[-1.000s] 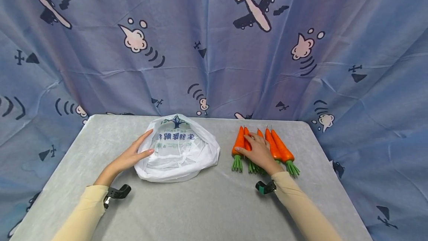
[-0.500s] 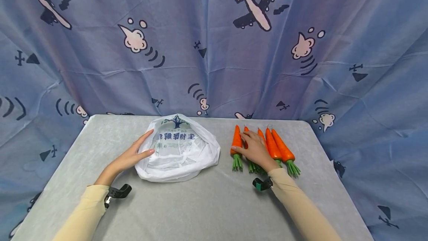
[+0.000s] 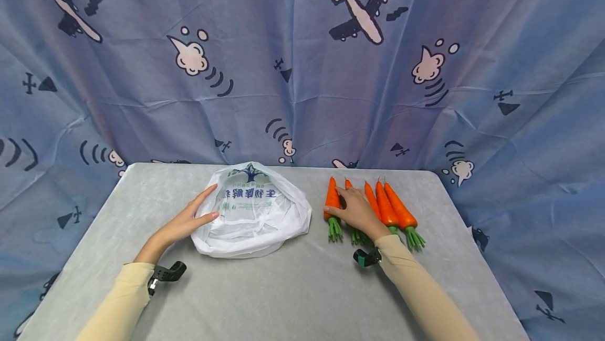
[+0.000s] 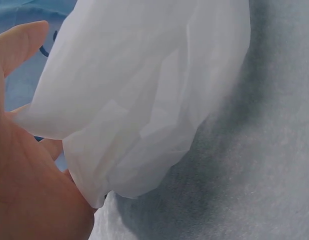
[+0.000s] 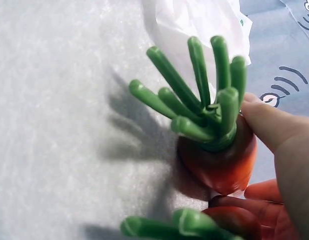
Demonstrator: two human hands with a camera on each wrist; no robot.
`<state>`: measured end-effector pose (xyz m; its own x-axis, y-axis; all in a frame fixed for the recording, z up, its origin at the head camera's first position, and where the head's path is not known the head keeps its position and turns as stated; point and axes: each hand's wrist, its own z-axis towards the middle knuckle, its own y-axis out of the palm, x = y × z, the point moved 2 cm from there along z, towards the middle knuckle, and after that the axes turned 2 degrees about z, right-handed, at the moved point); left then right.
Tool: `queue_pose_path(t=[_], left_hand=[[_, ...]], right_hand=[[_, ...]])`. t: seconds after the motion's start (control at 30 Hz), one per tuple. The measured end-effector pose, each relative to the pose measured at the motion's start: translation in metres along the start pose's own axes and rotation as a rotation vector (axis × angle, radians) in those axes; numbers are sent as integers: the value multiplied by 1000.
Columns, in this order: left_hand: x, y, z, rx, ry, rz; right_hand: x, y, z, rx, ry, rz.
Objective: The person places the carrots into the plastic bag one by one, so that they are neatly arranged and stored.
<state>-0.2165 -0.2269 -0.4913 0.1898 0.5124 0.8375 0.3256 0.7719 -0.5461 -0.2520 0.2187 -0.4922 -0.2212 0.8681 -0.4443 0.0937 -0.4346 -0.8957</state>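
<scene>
In the head view, my right hand point(image 3: 358, 210) pinches the leftmost carrot point(image 3: 332, 194) between thumb and fingers. Seen from the right wrist, the thumb point(image 5: 272, 125) lies on one side of that carrot, below its green stalks point(image 5: 214, 115), and the fingertips reach its other side. A second carrot point(image 5: 234, 220) sits under the palm, mostly hidden. To the left, a white plastic bag point(image 3: 295, 220) with printed lettering stands with its mouth spread wide. My left hand point(image 3: 184, 221) is at the bag's left side, fingers and thumb extended; the left wrist view has the bag against the palm.
Several other carrots point(image 3: 402, 209) lie side by side to the right of my right hand, tips toward the back. A pale grey cloth covers the table point(image 3: 283, 299). Behind its far edge hangs a blue curtain point(image 3: 307, 94) with airplane prints.
My right hand has moved slightly left, and the leftmost carrot has shifted left with it, away from its neighbours. The left hand and the bag have stayed in place.
</scene>
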Motion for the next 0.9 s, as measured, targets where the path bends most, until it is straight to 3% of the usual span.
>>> queue_pose_path(t=[0.4, 0.6, 0.9], left_hand=[[-1, 0, 2, -3, 2, 11], [-2, -1, 3, -9, -2, 20], [-4, -1, 2, -9, 1, 23]], right_hand=[[-2, 1, 8, 18, 16, -14], [-2, 3, 13, -8, 65, -20], [-4, 6, 10, 11, 94, 0]])
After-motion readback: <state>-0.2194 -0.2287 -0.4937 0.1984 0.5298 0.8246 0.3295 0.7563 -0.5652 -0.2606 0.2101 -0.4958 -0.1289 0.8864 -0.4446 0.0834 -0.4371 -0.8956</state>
